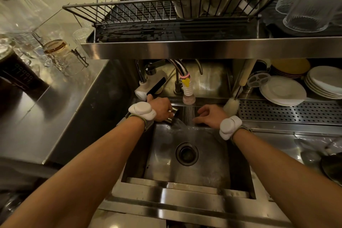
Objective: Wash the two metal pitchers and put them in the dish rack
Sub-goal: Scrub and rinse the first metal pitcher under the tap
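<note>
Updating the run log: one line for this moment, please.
stage: washing | left hand: grips metal pitcher | right hand: holds nothing, beside stream | tap: running

Silver pitcher (173, 114); white plates (283, 91); yellow tap clip (185, 81); steel-grey sink (185, 181).

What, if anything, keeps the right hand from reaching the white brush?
Likely nothing, so yes: the right hand looks empty, and the white brush leans just beyond it with nothing between them.

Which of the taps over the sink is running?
The middle tap, with the yellow clip and ribbed nozzle: water falls from it between the left hand and right hand. The white tap to its left shows no stream.
</note>
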Motion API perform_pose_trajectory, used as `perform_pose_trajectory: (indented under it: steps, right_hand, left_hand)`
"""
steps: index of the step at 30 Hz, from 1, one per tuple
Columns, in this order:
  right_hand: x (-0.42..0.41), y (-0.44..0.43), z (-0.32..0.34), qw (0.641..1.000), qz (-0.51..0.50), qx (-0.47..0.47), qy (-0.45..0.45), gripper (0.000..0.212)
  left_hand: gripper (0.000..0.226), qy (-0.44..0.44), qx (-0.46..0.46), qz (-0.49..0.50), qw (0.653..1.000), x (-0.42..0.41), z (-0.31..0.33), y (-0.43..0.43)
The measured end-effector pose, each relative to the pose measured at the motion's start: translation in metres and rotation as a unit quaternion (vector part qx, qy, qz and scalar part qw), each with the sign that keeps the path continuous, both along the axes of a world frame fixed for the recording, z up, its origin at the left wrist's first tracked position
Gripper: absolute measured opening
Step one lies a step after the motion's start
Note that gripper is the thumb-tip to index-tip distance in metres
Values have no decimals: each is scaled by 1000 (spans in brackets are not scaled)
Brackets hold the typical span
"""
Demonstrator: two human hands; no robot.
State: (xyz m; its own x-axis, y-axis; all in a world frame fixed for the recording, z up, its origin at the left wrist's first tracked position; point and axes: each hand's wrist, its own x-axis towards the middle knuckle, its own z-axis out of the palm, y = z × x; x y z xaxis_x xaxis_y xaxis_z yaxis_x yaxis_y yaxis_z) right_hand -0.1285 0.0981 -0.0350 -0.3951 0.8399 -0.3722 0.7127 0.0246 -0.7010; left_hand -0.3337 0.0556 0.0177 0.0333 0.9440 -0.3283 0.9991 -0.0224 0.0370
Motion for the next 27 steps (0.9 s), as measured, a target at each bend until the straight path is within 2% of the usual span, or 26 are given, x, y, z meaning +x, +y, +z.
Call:
perform_pose_trajectory:
  steps: [5,8,10,13,15,17,19,23,27]
  right_hand:
    - [1,2,2,1000,2,-4,12,52]
    - [3,4,-1,1000,4,-7,4,55]
    - [6,4,-4,1000,5,-4,1,68]
    - [5,-2,-3,999,14,-7,44,97]
    - [1,-3,0,996,28,-10,81,108]
    - [-4,-3,2,991,26,-19,131,105]
    - [-7,-1,4,985,-3,-21,174,98]
    - [-13,2,4,986,-21,3,165,92]
    - [-22,2,6,989,-17,34,140,85]
  left_hand:
    - [28,-7,-5,20,1000,2,2,0]
    - [26,-92,-19,91,991,0,2,1]
    - [25,-182,-26,150,971,1,-1,0]
    - [22,-306,-49,188,932,5,-5,-9]
    - [22,-413,-56,246,875,6,-10,-10]
    - [27,-504,-67,306,805,10,-12,-11]
    - [27,-537,-79,313,780,12,-13,-11]
    - [25,-555,-75,304,771,9,-19,-11]
    - [22,-537,-59,302,785,5,-20,-9]
